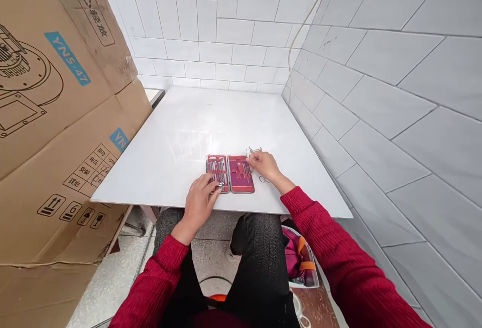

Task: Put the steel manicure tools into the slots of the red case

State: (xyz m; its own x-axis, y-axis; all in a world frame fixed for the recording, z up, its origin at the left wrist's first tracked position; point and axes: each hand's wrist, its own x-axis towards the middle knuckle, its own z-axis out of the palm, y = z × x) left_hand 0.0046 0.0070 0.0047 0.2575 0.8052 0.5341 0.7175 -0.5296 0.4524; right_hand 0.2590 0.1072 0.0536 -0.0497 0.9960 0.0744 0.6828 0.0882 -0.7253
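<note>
An open manicure case (241,187) with red-purple lining lies near the front edge of the white table. Slim metal tools fill its left half; a few more sit under straps in the right half. My left hand (199,199) grips the case's lower left edge, fingers over the panel beside a shiny nail clipper (222,186). At the upper right corner, my right hand (265,165) pinches a small metal tool (247,152), seemingly scissors, partly hidden by the fingers. Another silver tool (256,149) shows just behind that hand. Metal finger loops (262,179) lie below my right wrist.
The white table (218,117) reaches back to a tiled wall (244,57). A large cardboard box (56,132) stands close on the left, another tiled wall (406,92) on the right. A plastic bin (311,270) with purple fabric sits below the table, right of my knees.
</note>
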